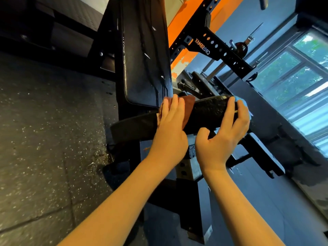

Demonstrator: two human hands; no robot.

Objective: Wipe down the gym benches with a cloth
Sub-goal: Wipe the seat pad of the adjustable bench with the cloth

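Dim, window-lit [291,71], edge-warped.

The left forearm [115,201] and the right forearm [236,201] are bare and stretched forward from the lower edge of the view, well apart at the elbows and drawn closer at the wrists. The left hand [170,125] is laid palm down with the wrist nearly straight. Its fingers [174,105] are held straight and close together and are pressed flat on a cloth [189,105]. Its thumb is hidden. The right hand [223,139] is arched, its fingers curled over the top of the pad [209,112] and its thumb hooked at the near lower edge, so the pad is gripped. The hands are near each other but not touching.
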